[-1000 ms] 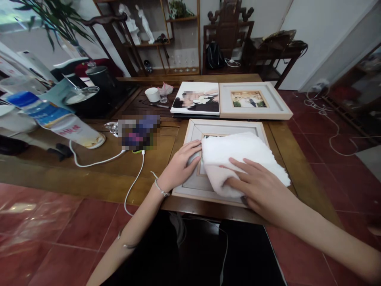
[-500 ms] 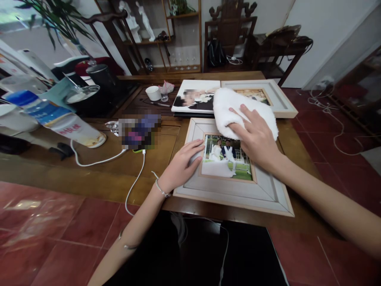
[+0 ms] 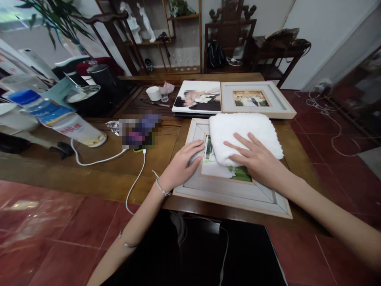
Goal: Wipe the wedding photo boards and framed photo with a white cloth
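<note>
A pale wooden picture frame (image 3: pixel 229 192) with a wedding photo lies flat at the near edge of the wooden table (image 3: pixel 89 174). My left hand (image 3: pixel 184 163) rests on the frame's left side, fingers curved down onto it. My right hand (image 3: pixel 257 159) lies flat with fingers spread on a white towel (image 3: pixel 242 129), pressing it against the photo glass. The towel covers the upper half of the picture.
Behind lie a frameless photo print (image 3: pixel 198 97) and a second framed photo (image 3: pixel 257 99). To the left are a phone on a white charging cable (image 3: pixel 133 180), a lying bottle (image 3: pixel 59 119), a white cup (image 3: pixel 154 93) and a kettle (image 3: pixel 101 75). Shelves and chairs stand beyond.
My right hand swept the towel from the frame's near part up to its far edge, then back down to the middle of the photo. My left hand stayed put.
</note>
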A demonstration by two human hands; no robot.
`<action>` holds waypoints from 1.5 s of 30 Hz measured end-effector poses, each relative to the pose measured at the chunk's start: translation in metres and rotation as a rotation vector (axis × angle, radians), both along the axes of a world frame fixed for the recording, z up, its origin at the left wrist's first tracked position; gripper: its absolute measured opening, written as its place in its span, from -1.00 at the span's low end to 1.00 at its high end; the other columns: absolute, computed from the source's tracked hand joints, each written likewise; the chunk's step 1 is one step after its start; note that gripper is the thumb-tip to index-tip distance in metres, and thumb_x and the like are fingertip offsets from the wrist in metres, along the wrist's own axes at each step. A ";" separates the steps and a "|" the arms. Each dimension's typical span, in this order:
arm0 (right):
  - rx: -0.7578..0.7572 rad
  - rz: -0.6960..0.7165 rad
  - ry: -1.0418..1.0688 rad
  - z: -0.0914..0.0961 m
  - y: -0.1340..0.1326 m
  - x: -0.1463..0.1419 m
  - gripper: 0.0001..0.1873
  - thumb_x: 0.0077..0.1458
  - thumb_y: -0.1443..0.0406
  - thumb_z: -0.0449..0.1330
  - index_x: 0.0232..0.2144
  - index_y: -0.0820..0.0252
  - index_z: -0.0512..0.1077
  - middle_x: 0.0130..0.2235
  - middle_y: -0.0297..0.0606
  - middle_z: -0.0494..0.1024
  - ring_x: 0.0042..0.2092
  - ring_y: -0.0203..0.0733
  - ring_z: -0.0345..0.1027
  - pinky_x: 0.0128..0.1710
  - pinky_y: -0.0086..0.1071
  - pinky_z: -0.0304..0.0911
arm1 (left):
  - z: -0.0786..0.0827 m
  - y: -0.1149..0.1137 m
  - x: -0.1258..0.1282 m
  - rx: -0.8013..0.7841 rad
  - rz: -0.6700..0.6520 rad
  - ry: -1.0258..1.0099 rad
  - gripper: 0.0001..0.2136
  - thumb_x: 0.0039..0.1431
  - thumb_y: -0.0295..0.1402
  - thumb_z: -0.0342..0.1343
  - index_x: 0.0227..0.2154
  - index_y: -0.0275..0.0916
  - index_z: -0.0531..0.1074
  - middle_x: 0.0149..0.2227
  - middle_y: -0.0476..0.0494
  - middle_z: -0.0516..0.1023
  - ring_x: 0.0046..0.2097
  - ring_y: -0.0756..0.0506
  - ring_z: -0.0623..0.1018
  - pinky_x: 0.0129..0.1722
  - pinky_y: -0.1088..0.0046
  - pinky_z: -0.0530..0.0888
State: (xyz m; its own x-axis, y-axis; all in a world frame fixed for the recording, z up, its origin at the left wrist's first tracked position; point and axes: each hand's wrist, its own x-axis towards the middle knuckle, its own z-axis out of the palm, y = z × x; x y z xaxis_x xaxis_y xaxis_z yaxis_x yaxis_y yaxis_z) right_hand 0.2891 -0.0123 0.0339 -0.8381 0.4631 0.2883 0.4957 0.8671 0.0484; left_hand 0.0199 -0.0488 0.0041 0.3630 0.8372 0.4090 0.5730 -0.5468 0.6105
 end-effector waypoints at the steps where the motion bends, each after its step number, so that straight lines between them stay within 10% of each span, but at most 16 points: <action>1: -0.014 0.034 -0.001 0.001 -0.003 0.003 -0.40 -0.12 0.71 -0.02 -0.12 0.16 0.47 0.24 -0.18 0.30 0.34 0.10 -0.11 0.21 0.28 -0.01 | 0.000 0.000 0.000 0.003 0.001 0.000 -0.68 0.31 -0.39 0.01 0.10 -0.19 0.37 0.19 -0.28 0.38 0.24 -0.20 0.34 0.23 -0.03 0.29; 8: -0.034 0.183 0.013 0.001 -0.016 0.016 -0.52 0.03 0.64 -0.02 -0.12 0.14 0.44 0.22 -0.22 0.33 0.33 0.08 -0.08 0.20 0.23 0.07 | -0.001 0.000 0.000 0.011 0.013 0.019 -0.70 0.30 -0.43 0.01 0.06 -0.25 0.39 0.18 -0.30 0.39 0.24 -0.19 0.34 0.23 0.01 0.31; 19: 0.192 -0.155 0.181 0.012 0.034 0.008 -0.45 0.03 0.64 -0.03 0.01 0.15 0.36 0.24 -0.11 0.29 0.33 0.13 -0.08 0.23 0.20 0.02 | 0.001 0.000 0.001 -0.015 0.010 -0.009 -0.70 0.30 -0.42 0.01 0.06 -0.22 0.39 0.19 -0.29 0.38 0.25 -0.19 0.33 0.24 0.02 0.29; 29: 0.149 -0.362 -0.083 0.007 0.046 -0.004 -0.28 -0.05 0.68 -0.12 0.15 0.22 0.22 0.29 0.02 0.18 0.33 0.34 -0.15 0.12 0.38 -0.04 | 0.001 -0.001 0.001 -0.022 0.015 0.004 -0.70 0.30 -0.42 0.01 0.06 -0.28 0.39 0.18 -0.33 0.38 0.25 -0.19 0.33 0.25 0.05 0.28; 37: -0.079 -0.239 -0.100 0.026 -0.001 -0.004 -0.28 -0.14 0.67 -0.12 0.10 0.24 0.25 -0.12 0.02 0.51 0.02 0.12 0.36 -0.17 -0.15 0.30 | 0.000 0.000 -0.001 -0.003 0.011 0.000 -0.70 0.30 -0.42 0.01 0.07 -0.24 0.39 0.18 -0.30 0.39 0.24 -0.19 0.34 0.23 0.02 0.30; 45: -0.289 -0.030 -0.091 0.039 -0.060 -0.013 -0.27 -0.23 0.60 -0.05 0.03 0.06 0.26 -0.17 -0.21 0.54 -0.11 0.00 0.43 -0.20 -0.18 0.32 | -0.003 0.002 -0.001 0.037 -0.005 0.023 -0.70 0.30 -0.41 0.01 0.07 -0.21 0.40 0.17 -0.30 0.40 0.22 -0.20 0.36 0.22 0.02 0.32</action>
